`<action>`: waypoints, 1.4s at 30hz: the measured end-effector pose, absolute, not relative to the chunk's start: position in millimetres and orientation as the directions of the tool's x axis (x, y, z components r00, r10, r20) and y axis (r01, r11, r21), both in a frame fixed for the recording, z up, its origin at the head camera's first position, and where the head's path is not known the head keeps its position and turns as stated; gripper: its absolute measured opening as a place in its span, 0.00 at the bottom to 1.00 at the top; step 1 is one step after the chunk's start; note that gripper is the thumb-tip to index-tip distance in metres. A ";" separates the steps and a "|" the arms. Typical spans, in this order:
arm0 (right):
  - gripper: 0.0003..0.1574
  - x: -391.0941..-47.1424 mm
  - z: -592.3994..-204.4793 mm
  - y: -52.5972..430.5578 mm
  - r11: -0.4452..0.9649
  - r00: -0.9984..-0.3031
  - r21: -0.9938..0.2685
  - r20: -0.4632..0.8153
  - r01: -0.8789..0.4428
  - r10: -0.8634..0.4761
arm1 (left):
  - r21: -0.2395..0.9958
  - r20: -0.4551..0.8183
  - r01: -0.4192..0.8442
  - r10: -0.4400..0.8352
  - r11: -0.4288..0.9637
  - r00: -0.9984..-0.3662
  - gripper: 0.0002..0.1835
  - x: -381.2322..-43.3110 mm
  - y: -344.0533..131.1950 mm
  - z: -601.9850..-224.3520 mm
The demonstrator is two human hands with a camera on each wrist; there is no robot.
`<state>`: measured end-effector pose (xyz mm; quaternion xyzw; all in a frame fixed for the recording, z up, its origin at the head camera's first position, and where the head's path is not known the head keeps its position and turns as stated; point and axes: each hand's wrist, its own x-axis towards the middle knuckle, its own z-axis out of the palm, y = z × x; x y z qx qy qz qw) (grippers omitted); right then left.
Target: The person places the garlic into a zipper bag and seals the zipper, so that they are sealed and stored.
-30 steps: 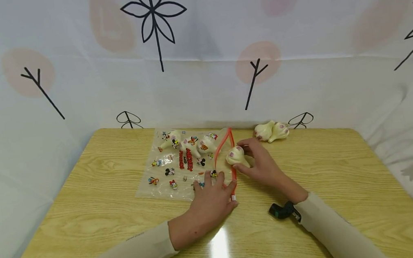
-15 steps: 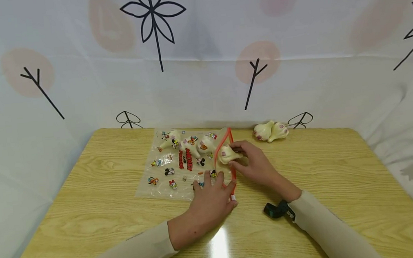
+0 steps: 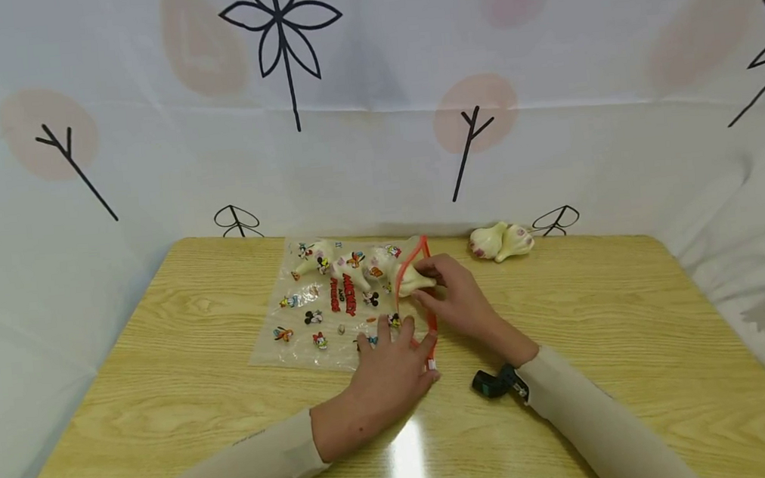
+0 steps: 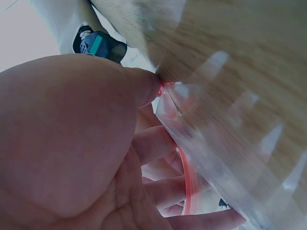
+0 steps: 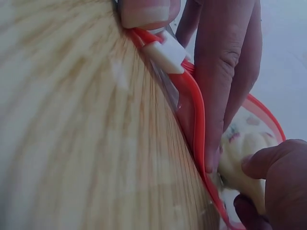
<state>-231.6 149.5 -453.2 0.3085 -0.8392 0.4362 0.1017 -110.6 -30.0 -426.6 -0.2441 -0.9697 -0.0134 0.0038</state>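
A clear plastic zip bag (image 3: 307, 318) with cartoon prints and a red zip edge lies flat, its mouth facing right. Several garlic bulbs (image 3: 353, 273) show through its film. My left hand (image 3: 390, 371) rests spread on the near side of the bag's mouth; in the left wrist view its fingers (image 4: 165, 191) lie along the red edge. Between thumb and fingers my right hand (image 3: 456, 297) holds another garlic bulb (image 3: 416, 281) at the opening, its round end inside the red rim. The right wrist view shows this bulb (image 5: 240, 158) under the thumb, beside the white slider (image 5: 165, 56).
Two more garlic bulbs (image 3: 502, 242) lie together at the back of the wooden table (image 3: 600, 311), right of the bag. A patterned white cloth (image 3: 376, 171) hangs behind the table. A black wrist device (image 3: 497, 383) sits at the right sleeve.
My right hand has moved left, carrying the garlic bulb from just outside the red edge into the bag's mouth. The left hand has stayed in place.
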 end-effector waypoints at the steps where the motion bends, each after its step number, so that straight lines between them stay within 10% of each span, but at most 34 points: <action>1: 0.26 -232.5 -454.0 148.2 0.430 -0.792 -0.672 0.438 -0.603 -0.426 | 0.025 0.015 0.474 0.473 0.880 -0.881 0.31 -110.9 -30.0 -426.7; 42: 0.16 -246.1 -457.9 105.2 0.358 -0.834 -0.762 0.429 -0.540 -0.346 | 0.108 0.006 0.469 0.471 0.877 -0.882 0.28 -113.1 -31.7 -419.8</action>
